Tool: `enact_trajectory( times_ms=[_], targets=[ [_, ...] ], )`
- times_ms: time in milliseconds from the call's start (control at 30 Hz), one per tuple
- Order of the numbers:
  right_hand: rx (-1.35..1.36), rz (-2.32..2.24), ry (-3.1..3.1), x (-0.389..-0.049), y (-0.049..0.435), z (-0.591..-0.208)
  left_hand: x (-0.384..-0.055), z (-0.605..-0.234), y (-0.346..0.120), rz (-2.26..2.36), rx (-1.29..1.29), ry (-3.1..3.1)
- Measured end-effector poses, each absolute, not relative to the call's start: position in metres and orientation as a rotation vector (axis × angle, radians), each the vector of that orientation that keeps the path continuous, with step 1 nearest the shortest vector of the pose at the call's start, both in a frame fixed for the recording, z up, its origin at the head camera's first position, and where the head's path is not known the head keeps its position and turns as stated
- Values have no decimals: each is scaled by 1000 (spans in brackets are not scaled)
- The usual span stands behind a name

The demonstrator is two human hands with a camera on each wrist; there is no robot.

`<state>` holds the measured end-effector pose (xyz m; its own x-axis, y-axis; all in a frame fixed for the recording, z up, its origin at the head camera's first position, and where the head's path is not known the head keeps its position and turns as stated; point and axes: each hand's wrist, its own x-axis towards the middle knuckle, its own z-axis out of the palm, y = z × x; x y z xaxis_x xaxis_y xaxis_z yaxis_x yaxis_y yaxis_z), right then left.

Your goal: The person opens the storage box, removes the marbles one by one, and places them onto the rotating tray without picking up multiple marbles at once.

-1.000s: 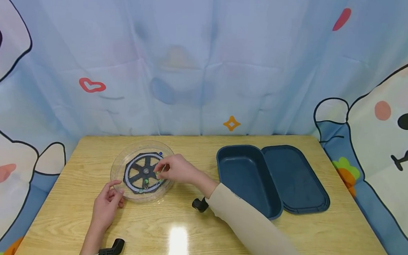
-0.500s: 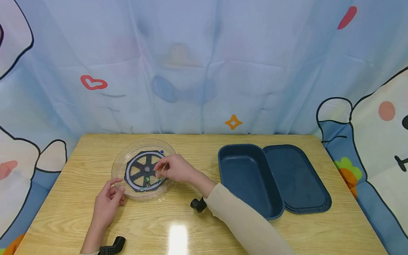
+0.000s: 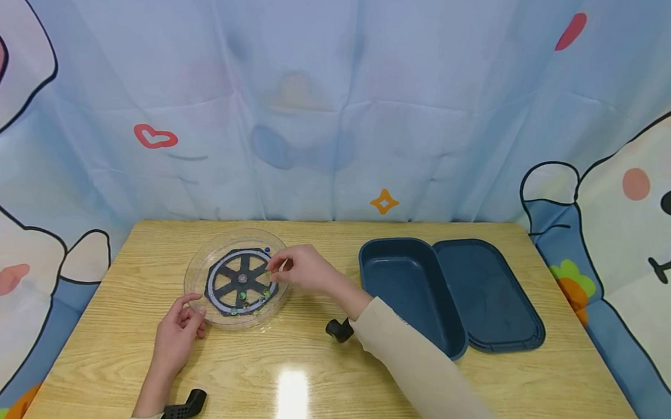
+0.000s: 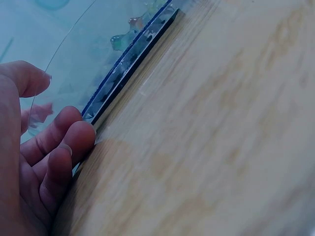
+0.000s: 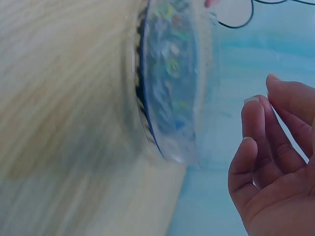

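A round clear plastic dish [image 3: 199, 253] stands at the table's left. In it lies a dark six-spoked wheel shape [image 3: 230, 286] with a pale ring, and several small green, blue and clear marbles [image 3: 242, 296]. My left hand [image 3: 175, 337] grips the dish's near left edge, one finger over the rim and others against the outer wall. My right hand [image 3: 306, 270] hovers over the dish's right rim, fingers loosely bent. No object shows between its fingertips in the head view or in the right wrist view, where the hand [image 5: 280, 142] is apart from the dish.
Right of the middle stands a dark blue rectangular box [image 3: 390, 253], with its flat lid [image 3: 487, 293] beside it on the right. A patterned blue curtain [image 3: 341, 108] hangs behind the wooden table [image 3: 247, 382]. Black wrist devices [image 3: 185, 407] are worn on both arms.
My right hand has lifted back from the dish toward the upper right, uncovering marbles on the right part of the ring. The left hand stays at the rim.
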<state>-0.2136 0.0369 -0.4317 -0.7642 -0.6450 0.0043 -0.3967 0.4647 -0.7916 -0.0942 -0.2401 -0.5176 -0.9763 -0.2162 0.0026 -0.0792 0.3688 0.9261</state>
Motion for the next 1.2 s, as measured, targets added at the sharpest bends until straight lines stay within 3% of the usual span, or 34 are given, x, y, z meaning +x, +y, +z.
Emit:
enact_trajectory(
  times_ms=[567, 767, 1033, 1200],
  targets=[
    [-836, -1088, 2544, -212, 136, -392, -95, -521, -246, -1637, 286, -2503],
    [-867, -1036, 2546, -207, 182, -401, -91, -502, -236, -1671, 266, -2500],
    [-896, -942, 2320, -200, 222, -422, -96, -522, -243, -1673, 241, -2485],
    [-778, -883, 2089, -195, 228, -431, -97, -524, -243, -1667, 245, -2485]
  ],
)
